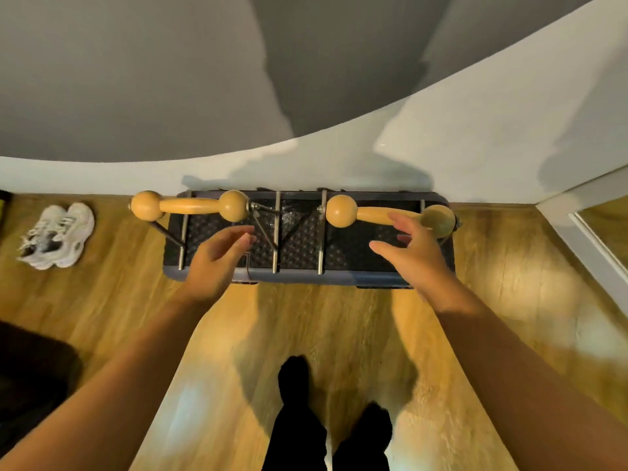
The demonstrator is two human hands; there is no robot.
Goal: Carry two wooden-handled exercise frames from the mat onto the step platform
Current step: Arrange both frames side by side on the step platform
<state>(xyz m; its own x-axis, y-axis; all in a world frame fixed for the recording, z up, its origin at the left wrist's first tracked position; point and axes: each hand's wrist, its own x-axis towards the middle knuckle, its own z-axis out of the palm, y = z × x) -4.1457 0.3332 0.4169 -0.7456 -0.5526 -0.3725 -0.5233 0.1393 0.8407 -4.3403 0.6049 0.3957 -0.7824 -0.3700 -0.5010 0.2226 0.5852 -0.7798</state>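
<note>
— The hands?
— Left hand (217, 258) and right hand (413, 254) hover over the step platform (306, 277), fingers spread, holding nothing.
— The frames?
— Left frame (190, 205) and right frame (377, 214) both stand on the platform; sneakers (56, 236) lie left of it.

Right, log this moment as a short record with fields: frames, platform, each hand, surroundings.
left frame: left frame stands on the step platform, wooden handle on top
right frame: right frame stands beside it on the platform
left hand: left hand open, above the platform, holds nothing
right hand: right hand open, fingers near the right handle, no grip seen
platform: against the wall
surroundings: white sneakers on the wooden floor, to the left
</note>
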